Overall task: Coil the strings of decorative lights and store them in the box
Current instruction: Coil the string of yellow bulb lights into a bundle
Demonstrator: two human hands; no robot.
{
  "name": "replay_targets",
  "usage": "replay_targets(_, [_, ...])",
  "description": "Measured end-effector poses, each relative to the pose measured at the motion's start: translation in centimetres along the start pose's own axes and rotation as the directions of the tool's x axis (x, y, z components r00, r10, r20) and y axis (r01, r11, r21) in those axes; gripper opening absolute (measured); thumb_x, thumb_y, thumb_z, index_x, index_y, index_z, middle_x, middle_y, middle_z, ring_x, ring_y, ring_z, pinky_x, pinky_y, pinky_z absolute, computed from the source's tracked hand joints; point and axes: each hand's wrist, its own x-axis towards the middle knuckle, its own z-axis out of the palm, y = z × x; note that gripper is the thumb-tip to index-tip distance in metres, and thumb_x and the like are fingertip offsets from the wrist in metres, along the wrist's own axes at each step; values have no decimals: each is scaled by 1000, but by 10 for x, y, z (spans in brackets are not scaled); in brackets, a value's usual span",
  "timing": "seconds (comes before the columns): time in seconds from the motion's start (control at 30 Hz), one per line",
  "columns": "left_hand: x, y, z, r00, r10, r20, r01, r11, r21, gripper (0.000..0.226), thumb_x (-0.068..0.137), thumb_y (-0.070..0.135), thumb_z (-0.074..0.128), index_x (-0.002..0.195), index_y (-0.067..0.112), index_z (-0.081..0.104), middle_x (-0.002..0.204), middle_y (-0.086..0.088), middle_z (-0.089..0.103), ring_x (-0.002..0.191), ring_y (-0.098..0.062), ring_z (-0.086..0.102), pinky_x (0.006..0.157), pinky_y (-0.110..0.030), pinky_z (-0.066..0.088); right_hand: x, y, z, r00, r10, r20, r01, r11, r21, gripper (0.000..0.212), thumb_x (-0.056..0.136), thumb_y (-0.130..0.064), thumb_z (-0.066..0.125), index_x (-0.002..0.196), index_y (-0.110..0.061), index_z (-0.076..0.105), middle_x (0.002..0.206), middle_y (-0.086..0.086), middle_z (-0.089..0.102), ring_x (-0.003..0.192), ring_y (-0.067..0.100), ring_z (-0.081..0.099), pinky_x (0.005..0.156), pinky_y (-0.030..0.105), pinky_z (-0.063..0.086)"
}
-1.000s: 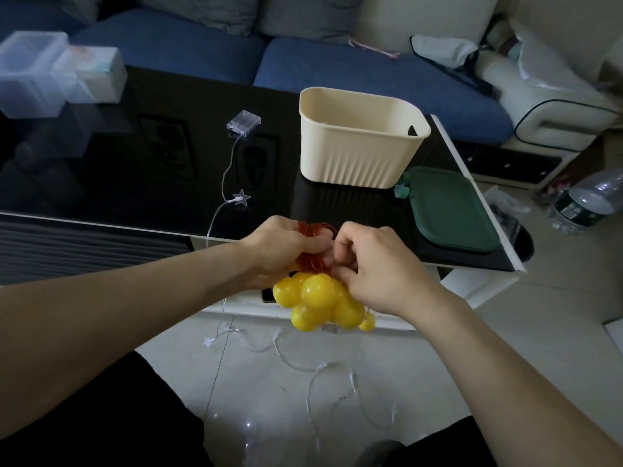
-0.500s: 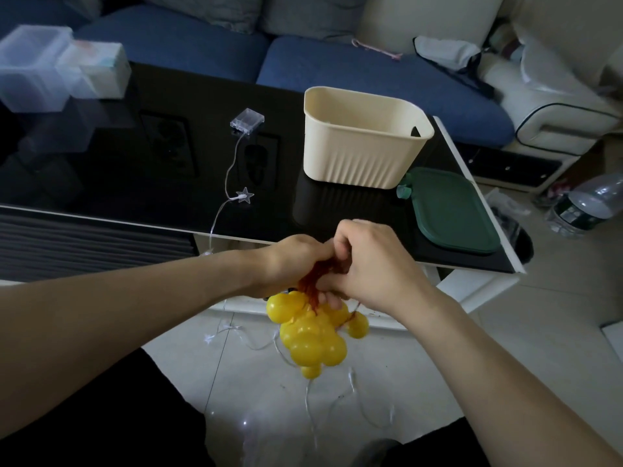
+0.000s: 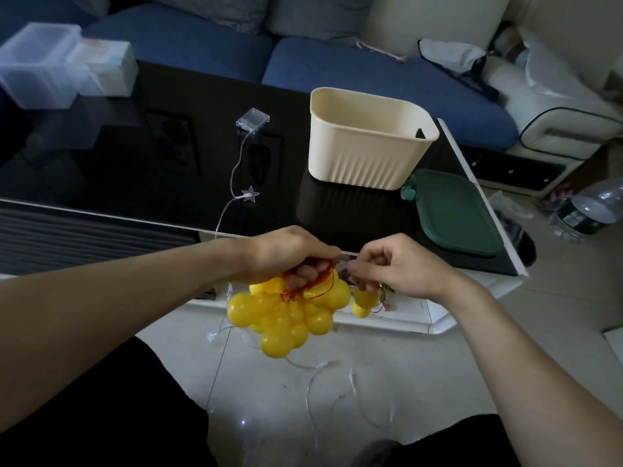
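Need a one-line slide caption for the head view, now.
Left hand grips coiled yellow ball lights; right hand pinches the wire end, cream box open on the black table.

Low coffee table [image 3: 141, 156] with glossy black glass top and white base, spanning 9 to 3 o'clock; pale floor tiles [image 3: 421, 375] with thin grout lines below, from 5 to 7 o'clock. Blue-cushioned sofa [image 3: 354, 69] along the far side at 12 o'clock, grey back cushions [image 3: 215, 5] at 11 o'clock, cream upholstered section with dark piping [image 3: 559, 123] at 2 o'clock. Two clear plastic containers [image 3: 43, 65] on the tabletop at 10 o'clock, plastic water bottle [image 3: 588, 210] lying on the floor at 3 o'clock; dim, soft lighting, with faint reflections in the glass.
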Motion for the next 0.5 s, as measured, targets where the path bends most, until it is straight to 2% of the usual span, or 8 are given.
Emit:
replay_targets(0.13, [0, -3, -1, 1000, 23, 10, -23, 1000, 10, 34, 100, 31, 51, 74, 10, 51, 60, -3, 38, 52, -14, 35, 52, -23, 36, 2, -5, 14, 996, -26, -83, 31, 998, 59, 26, 95, -30, 65, 87, -6, 70, 57, 2, 68, 54, 11, 66, 59, 23, 50])
replay_targets(0.23, [3, -6, 0, 999, 4, -32, -6, 999, -52, 32, 102, 30, 47, 81, 7, 53, 60, -2, 41, 53, -13, 37, 53, -24, 36, 3, -5, 14, 996, -3, -90, 11, 996, 89, 28, 96, -32, 64, 90, -5, 69, 60, 4, 68, 56, 18, 68, 59, 31, 54])
replay_targets(0.37, [7, -7, 0, 988, 17, -155, -30, 996, -83, 36, 103, 29, 47, 74, 10, 52, 58, -2, 44, 51, -14, 40, 51, -24, 39, 3, -2, 10, 998, 65, -5, -64, 990, 128, 24, 97, -30, 63, 97, -6, 67, 73, 10, 73, 64, 24, 70, 68, 45, 53])
replay_targets(0.4, [8, -7, 1, 982, 25, -188, -39, 997, -74, 36, 103, 29, 47, 73, 10, 52, 57, -2, 45, 50, -14, 40, 50, -23, 40, 2, -2, 10, 997, 77, 16, -78, 989, 127, 23, 98, -29, 62, 98, -7, 67, 77, 11, 74, 67, 25, 72, 68, 44, 53])
replay_targets(0.5, [11, -8, 4, 957, 22, -288, -55, 993, -109, 35, 103, 29, 48, 74, 10, 52, 57, -2, 46, 49, -14, 40, 48, -23, 40, 2, -1, 8, 994, 101, 48, -104, 992, 73, 18, 99, -28, 61, 95, -11, 66, 80, 8, 75, 70, 19, 72, 61, 30, 54])
